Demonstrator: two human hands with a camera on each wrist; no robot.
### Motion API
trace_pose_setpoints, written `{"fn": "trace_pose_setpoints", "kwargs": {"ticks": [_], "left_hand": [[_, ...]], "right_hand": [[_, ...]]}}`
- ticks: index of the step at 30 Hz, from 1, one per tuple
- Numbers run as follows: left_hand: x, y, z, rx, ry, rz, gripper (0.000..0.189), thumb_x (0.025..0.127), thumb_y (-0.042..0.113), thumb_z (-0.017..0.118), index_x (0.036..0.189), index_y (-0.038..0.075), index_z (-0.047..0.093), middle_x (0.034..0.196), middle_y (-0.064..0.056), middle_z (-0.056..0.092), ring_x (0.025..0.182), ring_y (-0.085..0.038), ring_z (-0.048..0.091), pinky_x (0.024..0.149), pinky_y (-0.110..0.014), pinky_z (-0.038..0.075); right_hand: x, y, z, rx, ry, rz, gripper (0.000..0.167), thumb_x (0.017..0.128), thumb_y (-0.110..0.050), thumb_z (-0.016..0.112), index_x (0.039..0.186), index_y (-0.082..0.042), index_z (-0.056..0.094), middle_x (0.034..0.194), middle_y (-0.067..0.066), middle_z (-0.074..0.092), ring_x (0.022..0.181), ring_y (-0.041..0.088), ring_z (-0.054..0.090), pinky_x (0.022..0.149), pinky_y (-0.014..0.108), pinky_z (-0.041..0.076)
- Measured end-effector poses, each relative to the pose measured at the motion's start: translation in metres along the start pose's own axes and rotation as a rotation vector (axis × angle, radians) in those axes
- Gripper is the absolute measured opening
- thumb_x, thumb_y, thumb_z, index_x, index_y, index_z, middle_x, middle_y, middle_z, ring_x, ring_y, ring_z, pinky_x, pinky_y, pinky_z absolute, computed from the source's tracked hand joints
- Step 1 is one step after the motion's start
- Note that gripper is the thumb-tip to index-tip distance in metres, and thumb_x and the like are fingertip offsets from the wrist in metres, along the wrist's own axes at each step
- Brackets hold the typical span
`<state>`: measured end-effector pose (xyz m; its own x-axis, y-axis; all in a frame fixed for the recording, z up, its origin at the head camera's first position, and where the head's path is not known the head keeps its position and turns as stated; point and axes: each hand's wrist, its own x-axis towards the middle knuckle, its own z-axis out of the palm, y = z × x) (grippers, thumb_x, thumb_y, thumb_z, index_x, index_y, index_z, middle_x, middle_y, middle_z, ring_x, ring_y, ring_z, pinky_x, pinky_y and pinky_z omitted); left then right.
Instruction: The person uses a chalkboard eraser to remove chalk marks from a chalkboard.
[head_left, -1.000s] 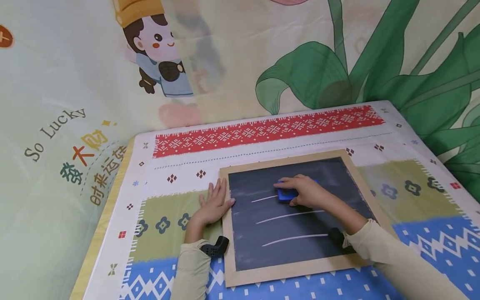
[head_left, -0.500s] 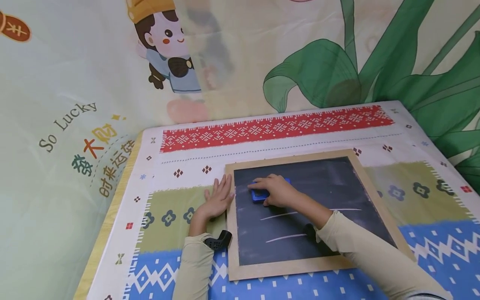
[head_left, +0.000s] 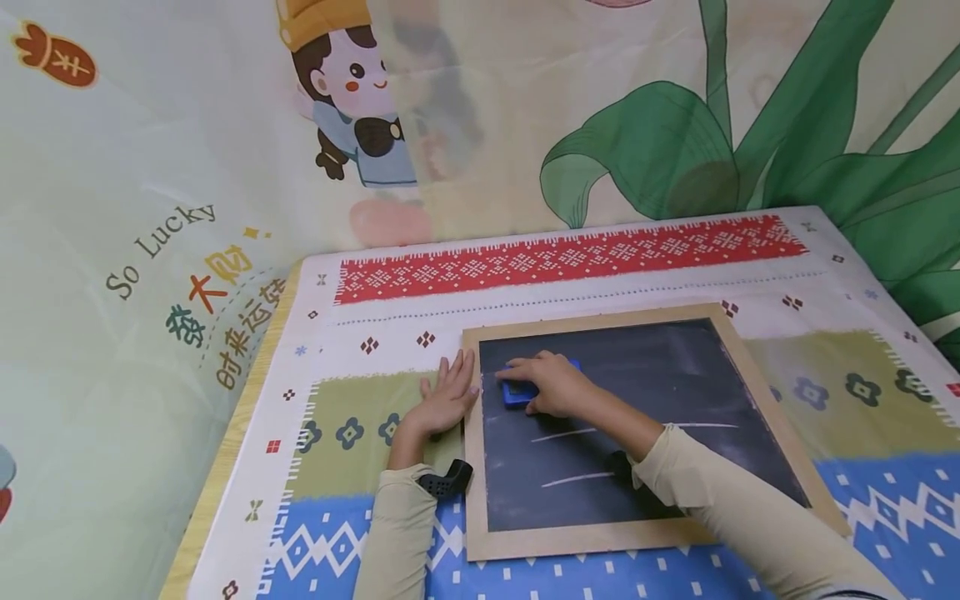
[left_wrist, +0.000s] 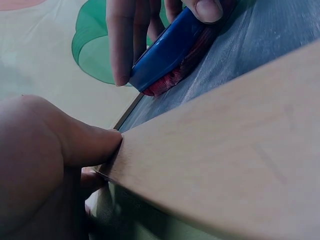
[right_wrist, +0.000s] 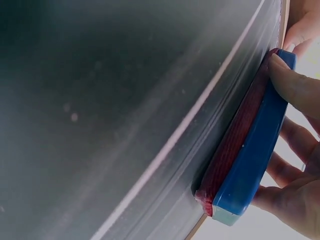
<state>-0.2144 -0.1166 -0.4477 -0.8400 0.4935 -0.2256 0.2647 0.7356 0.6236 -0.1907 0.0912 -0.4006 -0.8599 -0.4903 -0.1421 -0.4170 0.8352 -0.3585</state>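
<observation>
A blackboard (head_left: 645,358) in a pale wooden frame (left_wrist: 225,145) lies on the table. My right hand (head_left: 561,385) grips a blue blackboard eraser (head_left: 517,397) near the board's upper left corner. In the right wrist view, the thumb and fingers hold the eraser's blue back (right_wrist: 257,145), and its red felt (right_wrist: 232,150) faces the board. Two white chalk lines (head_left: 566,479) show below, partly behind the right forearm. My left hand (head_left: 442,400) rests at the frame's left edge with its fingers extended, and its thumb (left_wrist: 95,142) touches the wood.
A patterned cloth (head_left: 390,321) with red, green and blue bands covers the table, whose wooden edge (head_left: 232,417) shows at left. Behind it hangs a printed curtain (head_left: 487,150) with leaves and a cartoon figure. Both wrists wear black devices (head_left: 447,481).
My right hand has swept the eraser leftward across the board, and the top chalk line is gone. The left hand has stayed at the frame. The head view has shifted slightly.
</observation>
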Motion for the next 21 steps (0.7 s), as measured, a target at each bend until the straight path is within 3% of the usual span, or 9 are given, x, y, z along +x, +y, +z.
{"fn": "trace_pose_setpoints", "kwargs": {"ticks": [11, 21], "left_hand": [[0.005, 0.004, -0.003, 0.016, -0.003, 0.012, 0.061, 0.099, 0.03, 0.029, 0.148, 0.013, -0.003, 0.154, -0.011, -0.008, 0.137, -0.036, -0.019, 0.1, -0.066, -0.014], [-0.001, 0.002, 0.0, 0.016, -0.007, -0.006, 0.06, 0.099, 0.031, 0.029, 0.148, 0.013, -0.002, 0.154, -0.012, -0.007, 0.138, -0.037, -0.018, 0.099, -0.066, -0.013]], "right_hand": [[0.0, 0.004, -0.002, -0.012, 0.032, -0.026, 0.06, 0.074, -0.016, 0.075, 0.13, -0.02, 0.053, 0.136, 0.009, 0.049, 0.116, 0.037, 0.047, 0.097, 0.055, 0.036], [0.01, -0.008, 0.005, -0.017, 0.029, -0.074, 0.061, 0.073, -0.015, 0.076, 0.13, -0.023, 0.053, 0.136, 0.007, 0.049, 0.115, 0.035, 0.049, 0.097, 0.053, 0.037]]}}
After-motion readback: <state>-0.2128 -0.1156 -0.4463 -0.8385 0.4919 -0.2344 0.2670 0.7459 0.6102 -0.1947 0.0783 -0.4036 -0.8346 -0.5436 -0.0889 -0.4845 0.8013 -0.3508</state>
